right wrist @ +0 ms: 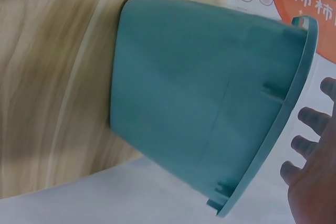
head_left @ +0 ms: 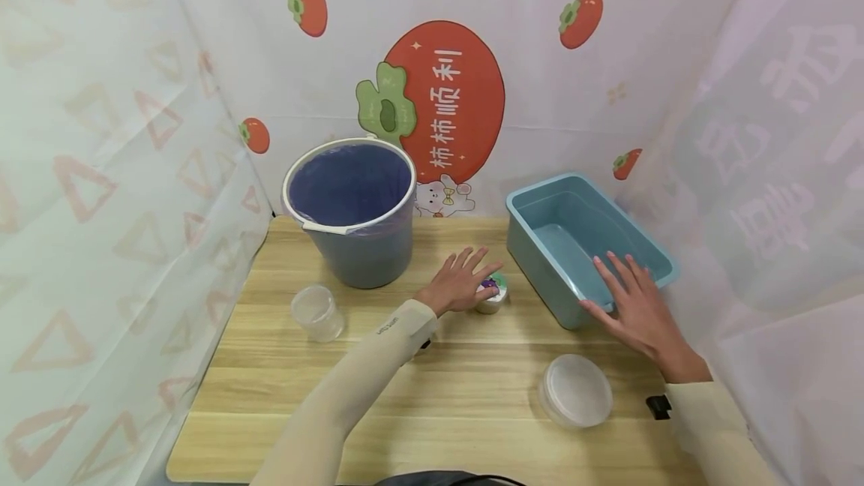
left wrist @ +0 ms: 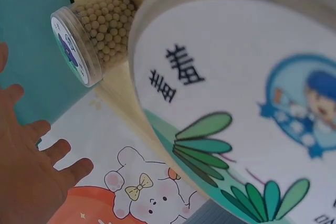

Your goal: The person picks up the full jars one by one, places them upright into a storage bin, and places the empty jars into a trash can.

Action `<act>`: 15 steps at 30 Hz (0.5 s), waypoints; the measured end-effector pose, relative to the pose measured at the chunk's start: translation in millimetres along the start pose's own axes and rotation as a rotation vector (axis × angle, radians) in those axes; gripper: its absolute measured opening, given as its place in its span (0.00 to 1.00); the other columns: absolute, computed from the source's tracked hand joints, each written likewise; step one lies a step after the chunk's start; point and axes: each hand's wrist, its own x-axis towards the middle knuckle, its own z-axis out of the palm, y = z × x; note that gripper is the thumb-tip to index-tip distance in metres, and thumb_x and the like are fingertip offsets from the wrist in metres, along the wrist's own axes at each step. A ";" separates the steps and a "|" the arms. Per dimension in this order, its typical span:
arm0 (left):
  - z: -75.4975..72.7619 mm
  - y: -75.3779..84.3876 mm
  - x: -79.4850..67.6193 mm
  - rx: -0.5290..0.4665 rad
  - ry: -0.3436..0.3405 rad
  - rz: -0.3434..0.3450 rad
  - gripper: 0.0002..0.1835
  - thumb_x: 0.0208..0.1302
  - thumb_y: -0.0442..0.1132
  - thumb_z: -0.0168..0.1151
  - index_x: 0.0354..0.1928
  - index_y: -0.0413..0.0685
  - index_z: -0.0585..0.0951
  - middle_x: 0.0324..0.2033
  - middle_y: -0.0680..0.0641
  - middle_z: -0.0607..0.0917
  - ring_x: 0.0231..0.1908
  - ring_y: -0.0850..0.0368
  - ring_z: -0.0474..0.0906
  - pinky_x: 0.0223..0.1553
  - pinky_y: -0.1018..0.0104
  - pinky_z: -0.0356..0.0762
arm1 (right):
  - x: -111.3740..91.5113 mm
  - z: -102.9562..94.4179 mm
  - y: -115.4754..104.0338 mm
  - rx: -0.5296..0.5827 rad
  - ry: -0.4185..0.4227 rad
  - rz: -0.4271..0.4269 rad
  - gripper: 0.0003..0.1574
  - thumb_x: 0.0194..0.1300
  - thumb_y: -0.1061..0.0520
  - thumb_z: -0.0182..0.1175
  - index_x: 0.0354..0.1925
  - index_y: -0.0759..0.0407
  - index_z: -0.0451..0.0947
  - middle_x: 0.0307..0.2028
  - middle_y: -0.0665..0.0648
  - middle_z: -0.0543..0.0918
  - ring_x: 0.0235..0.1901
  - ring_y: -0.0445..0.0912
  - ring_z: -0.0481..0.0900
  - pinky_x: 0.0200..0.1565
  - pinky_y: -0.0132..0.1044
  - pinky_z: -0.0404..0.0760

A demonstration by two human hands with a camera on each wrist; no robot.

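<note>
Fingers spread, my left hand (head_left: 459,282) hovers over a small jar (head_left: 491,307) with a printed green, white and purple lid. In the left wrist view that jar (left wrist: 105,30) is clear and full of small beige balls, apart from the hand. A second printed lid (left wrist: 220,66) looms close to that camera; my forearm seems to cover it in the head view. My right hand (head_left: 637,313), fingers also spread, is above the near end of a blue-green rectangular plastic bin (head_left: 540,276). In the right wrist view, its fingers sit beyond the bin's rim and grip nothing.
A grey-blue bucket (head_left: 371,253) with a white rim and dark liner stands at the back left. One clear plastic cup (head_left: 317,313) is in front of it. Near the right front is a clear lidded tub (head_left: 577,392). Printed cloth walls enclose the wooden table (head_left: 270,381).
</note>
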 end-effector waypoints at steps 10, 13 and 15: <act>5.8 6.1 7.2 -0.037 -0.025 -0.019 0.37 0.84 0.68 0.45 0.88 0.73 0.55 0.90 0.50 0.45 0.88 0.41 0.44 0.86 0.38 0.48 | -8.2 -0.3 12.4 0.010 -0.003 0.036 0.57 0.74 0.33 0.64 0.87 0.52 0.55 0.80 0.76 0.63 0.79 0.78 0.56 0.74 0.82 0.55; 6.8 8.1 9.3 -0.028 -0.041 -0.026 0.37 0.84 0.69 0.45 0.88 0.76 0.53 0.90 0.50 0.44 0.88 0.41 0.43 0.86 0.38 0.47 | -10.5 0.9 16.2 0.001 0.009 0.034 0.57 0.74 0.33 0.64 0.87 0.53 0.56 0.79 0.76 0.64 0.79 0.78 0.57 0.73 0.82 0.56; 8.5 9.0 11.5 -0.023 -0.055 -0.029 0.38 0.83 0.69 0.46 0.88 0.76 0.52 0.90 0.51 0.42 0.89 0.42 0.42 0.86 0.39 0.46 | -12.3 1.7 18.5 -0.005 0.021 0.031 0.57 0.73 0.33 0.65 0.86 0.54 0.57 0.79 0.76 0.65 0.78 0.78 0.58 0.72 0.82 0.57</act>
